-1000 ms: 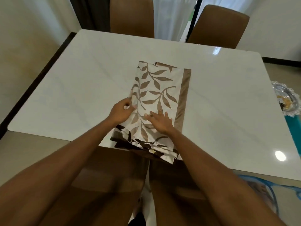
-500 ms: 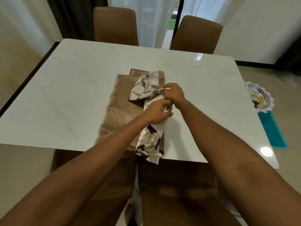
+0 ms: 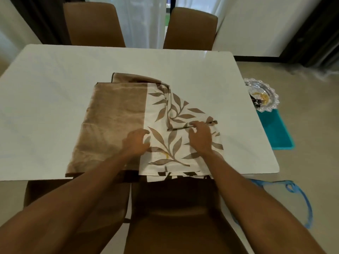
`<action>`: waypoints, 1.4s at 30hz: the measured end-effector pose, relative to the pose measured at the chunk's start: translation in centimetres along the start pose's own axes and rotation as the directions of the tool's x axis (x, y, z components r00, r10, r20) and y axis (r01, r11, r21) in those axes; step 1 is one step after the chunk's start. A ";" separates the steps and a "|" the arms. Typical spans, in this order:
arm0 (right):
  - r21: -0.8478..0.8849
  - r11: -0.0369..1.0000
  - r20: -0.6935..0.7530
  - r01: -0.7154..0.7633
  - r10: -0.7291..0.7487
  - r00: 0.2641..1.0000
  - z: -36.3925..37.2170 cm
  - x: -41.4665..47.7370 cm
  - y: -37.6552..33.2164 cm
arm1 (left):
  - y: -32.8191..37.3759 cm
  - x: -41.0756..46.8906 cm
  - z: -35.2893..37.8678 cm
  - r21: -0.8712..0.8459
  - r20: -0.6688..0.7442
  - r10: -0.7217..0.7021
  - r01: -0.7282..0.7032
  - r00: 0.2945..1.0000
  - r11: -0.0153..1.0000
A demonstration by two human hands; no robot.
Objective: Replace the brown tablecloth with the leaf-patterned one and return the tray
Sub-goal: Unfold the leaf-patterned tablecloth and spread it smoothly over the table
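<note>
Leaf-patterned tablecloth (image 3: 172,143) mid-frame on counter (image 3: 55,70) — likely soft, light, limp. Right hand (image 3: 200,139) unclenched, fingertips touching flap edge; left hand (image 3: 136,142) curled on cloth, grip unclear. Take hold at corners.

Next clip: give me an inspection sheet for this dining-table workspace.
Surface: white table, cloth on its near half.
Job's things: leaf-patterned cloth partly unfolded, brown panel on its left; silver tray off the table's right side, by a teal object.
Clutter: small scraps in the tray.
Grippers: left hand rests on the cloth, fingers curled, grip unclear; right hand touches a folded flap.
Cables: blue cord loop on the floor.
Surroundings: brown chairs, white curtain.
</note>
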State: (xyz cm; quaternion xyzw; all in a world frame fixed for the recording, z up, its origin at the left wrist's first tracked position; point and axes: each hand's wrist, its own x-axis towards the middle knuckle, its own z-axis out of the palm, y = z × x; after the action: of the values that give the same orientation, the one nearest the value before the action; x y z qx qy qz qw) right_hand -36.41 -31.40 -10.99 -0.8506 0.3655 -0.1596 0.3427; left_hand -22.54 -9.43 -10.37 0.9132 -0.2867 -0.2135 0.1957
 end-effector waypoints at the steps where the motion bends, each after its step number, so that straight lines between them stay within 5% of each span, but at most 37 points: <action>1: -0.029 0.996 0.092 0.088 -0.085 0.992 1.2 -0.9 -0.2 | -1.1 0.1 0.5 0.083 0.039 -0.013 0.010 0.999 0.997; 4: -0.182 0.921 0.317 0.343 -0.275 0.908 4.8 -2.6 -1.3 | -2.7 0.7 1.2 0.276 0.158 -0.061 0.015 0.986 0.961; 8: -0.320 0.812 0.453 0.488 -0.321 0.831 7.4 -1.6 -1.2 | -1.1 2.8 1.2 0.237 0.297 -0.212 0.143 0.931 0.961; 10: -0.452 0.781 0.453 0.432 -0.216 0.865 6.6 1.8 -0.3 | -0.2 3.8 0.7 0.255 0.358 -0.266 0.180 0.895 0.950; 12: -0.552 0.801 0.301 0.231 -0.067 0.951 4.7 7.3 0.5 | 0.4 4.9 0.5 0.285 0.394 -0.311 0.207 0.865 0.936; 15: -0.472 0.881 0.070 -0.021 0.061 0.996 1.2 14.7 1.2 | 1.3 5.7 0.5 0.339 0.411 -0.373 0.241 0.832 0.910; 19: -0.437 0.877 0.132 0.198 -0.155 0.979 1.2 16.2 0.3 | 2.4 6.2 0.1 0.382 0.417 -0.416 0.260 0.808 0.887; 23: -0.422 0.816 0.434 0.395 -0.201 0.878 5.6 10.3 1.6 | 2.7 6.4 -0.1 0.434 0.420 -0.430 0.239 0.799 0.869; 32: -0.441 0.871 0.347 0.215 -0.056 0.936 6.9 8.7 1.5 | 2.3 6.2 -0.1 0.401 0.431 -0.398 0.223 0.810 0.889; 35: -0.380 0.874 0.342 0.302 -0.171 0.924 8.4 2.5 -0.5 | 1.1 5.4 0.3 0.267 0.310 -0.315 0.236 0.897 0.935; 37: -0.343 0.878 0.362 0.335 -0.206 0.909 10.1 -2.2 -2.0 | -0.9 3.7 0.4 0.108 0.018 -0.205 0.202 0.979 0.973; 39: -0.338 0.874 0.399 0.350 -0.204 0.894 11.8 -5.5 -3.1 | -4.0 1.2 0.0 0.004 -0.252 -0.223 0.232 0.942 0.973; 42: -0.356 0.871 0.397 0.338 -0.187 0.899 13.2 -7.8 -3.9 | -9.7 -2.8 -1.2 -0.047 -0.364 -0.413 0.426 0.835 0.904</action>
State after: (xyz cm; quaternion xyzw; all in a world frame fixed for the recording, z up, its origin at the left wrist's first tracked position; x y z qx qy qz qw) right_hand -32.82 -17.54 -17.85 -0.9606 0.2031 0.0299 0.1876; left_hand -19.75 -0.06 -13.24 0.9805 -0.0421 -0.0725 0.1775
